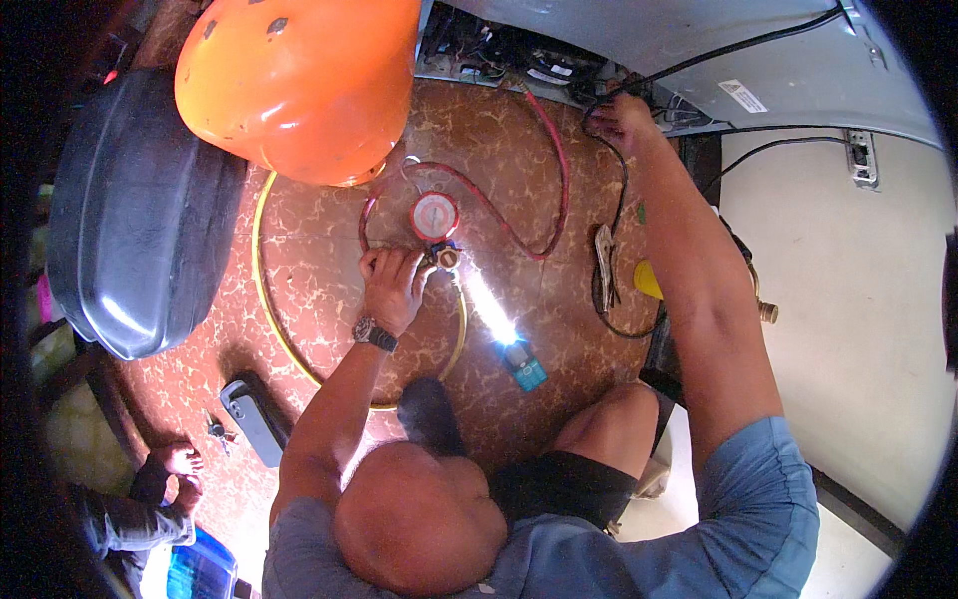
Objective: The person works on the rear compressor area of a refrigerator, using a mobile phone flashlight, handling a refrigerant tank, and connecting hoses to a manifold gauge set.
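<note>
My left hand, with a wristwatch on its wrist, grips a knob on the manifold under a round red pressure gauge on the brown marbled floor. A red hose loops from the gauge to the open bottom compartment of a white appliance. My right hand reaches to that compartment's edge, its fingers closed on a black cable there. A yellow hose curves around my left hand.
An orange gas cylinder lies just beyond the gauge, a large black bag to its left. A lit blue flashlight, locking pliers, a dark handset and keys lie on the floor. Another person's feet show at lower left.
</note>
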Motion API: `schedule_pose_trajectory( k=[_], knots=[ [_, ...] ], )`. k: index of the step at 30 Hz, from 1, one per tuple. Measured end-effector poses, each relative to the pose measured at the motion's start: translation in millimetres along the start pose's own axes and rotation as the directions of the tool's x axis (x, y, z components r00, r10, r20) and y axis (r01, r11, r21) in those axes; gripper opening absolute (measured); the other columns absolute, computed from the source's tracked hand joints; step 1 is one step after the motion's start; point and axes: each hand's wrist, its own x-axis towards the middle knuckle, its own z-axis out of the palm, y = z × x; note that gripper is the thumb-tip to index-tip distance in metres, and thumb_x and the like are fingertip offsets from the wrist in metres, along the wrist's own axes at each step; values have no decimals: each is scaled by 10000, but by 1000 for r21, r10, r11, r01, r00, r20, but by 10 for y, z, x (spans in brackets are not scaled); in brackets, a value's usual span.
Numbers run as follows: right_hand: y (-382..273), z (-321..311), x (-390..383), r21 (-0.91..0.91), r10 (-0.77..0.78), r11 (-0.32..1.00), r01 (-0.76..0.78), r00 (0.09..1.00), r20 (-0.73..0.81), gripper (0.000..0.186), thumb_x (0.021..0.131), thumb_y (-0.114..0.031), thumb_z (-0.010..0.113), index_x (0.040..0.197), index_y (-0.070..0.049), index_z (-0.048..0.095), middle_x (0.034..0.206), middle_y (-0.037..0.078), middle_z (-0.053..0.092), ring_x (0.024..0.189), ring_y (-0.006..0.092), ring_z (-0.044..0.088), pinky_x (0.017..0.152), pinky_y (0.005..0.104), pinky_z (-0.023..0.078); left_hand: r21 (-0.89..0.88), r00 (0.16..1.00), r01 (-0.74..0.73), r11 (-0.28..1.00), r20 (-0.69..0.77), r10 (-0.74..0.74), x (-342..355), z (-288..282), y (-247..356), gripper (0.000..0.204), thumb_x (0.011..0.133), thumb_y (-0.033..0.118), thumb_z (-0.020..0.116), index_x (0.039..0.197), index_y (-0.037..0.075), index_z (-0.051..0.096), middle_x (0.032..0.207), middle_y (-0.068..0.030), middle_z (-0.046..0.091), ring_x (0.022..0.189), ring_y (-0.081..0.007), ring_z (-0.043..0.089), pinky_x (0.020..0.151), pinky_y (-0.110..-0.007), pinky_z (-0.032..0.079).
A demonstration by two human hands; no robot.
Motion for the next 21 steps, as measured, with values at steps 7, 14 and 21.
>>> schedule_pose_trajectory(
  k=[7, 14, 21],
  knots=[
    [-150, -171, -104, -333, -156, 918, 218, 967, 203, 149, 944, -73, 527, 1009, 21, 622, 909, 185, 673, 810, 333, 697, 679, 510, 602, -16, 999, -16, 1000, -31, 15, 49, 51, 53, 325, 796, 176, 745, 1093, 77, 661, 1010, -84, 626, 1017, -280, 576, 979, -493, 346],
    [-97, -305, 245, -483, -47, 859, 168, 966, 254, 283, 1010, -167, 408, 1103, -20, 630, 1040, 166, 717, 854, 278, 711, 639, 398, 517, -20, 997, -48, 999, -63, 47, 53, 48, 43, 320, 815, 185, 739, 1101, 73, 653, 981, -84, 628, 996, -279, 580, 960, -486, 354],
    [-55, -70, 169, -456, 39, 890, 24, 991, 128, 348, 1029, -285, 384, 1168, -93, 639, 1084, 119, 732, 891, 212, 697, 678, 361, 494, -39, 998, -7, 999, -61, 5, 18, -55, 23, 316, 807, 203, 742, 1077, 72, 644, 1010, -112, 634, 1004, -316, 573, 965, -506, 367]
  ],
)
